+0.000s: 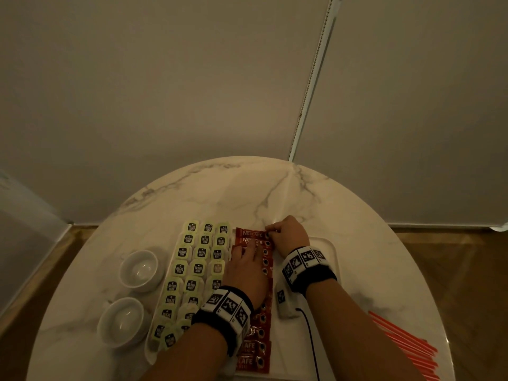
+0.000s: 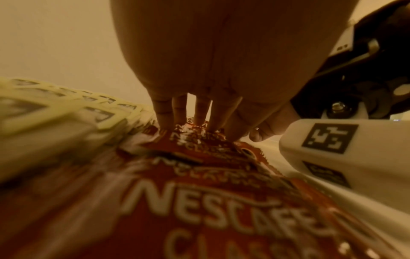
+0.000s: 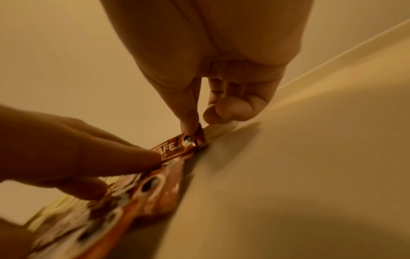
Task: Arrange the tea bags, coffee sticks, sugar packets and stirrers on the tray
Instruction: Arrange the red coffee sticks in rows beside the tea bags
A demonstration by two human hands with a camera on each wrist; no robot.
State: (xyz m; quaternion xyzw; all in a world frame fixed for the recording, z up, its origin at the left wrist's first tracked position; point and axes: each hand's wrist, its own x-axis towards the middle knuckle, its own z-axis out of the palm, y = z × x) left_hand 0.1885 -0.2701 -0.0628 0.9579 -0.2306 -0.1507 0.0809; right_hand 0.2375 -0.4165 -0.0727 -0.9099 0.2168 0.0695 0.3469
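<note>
Orange stirrers [image 1: 406,342] lie at the near right edge of the bench [image 1: 275,188], off the tray [image 1: 328,244]. On the tray, coffee sticks [image 1: 254,356] form a column beside three columns of tea bags [image 1: 198,268]. Left hand [image 1: 246,273]: grip flat, straight fingers [image 2: 200,112] pressing the sticks. Right hand [image 1: 288,232]: grip pinching the far coffee stick [image 3: 177,146] by its end. Two white cups [image 1: 140,269] stand left of the tray.
</note>
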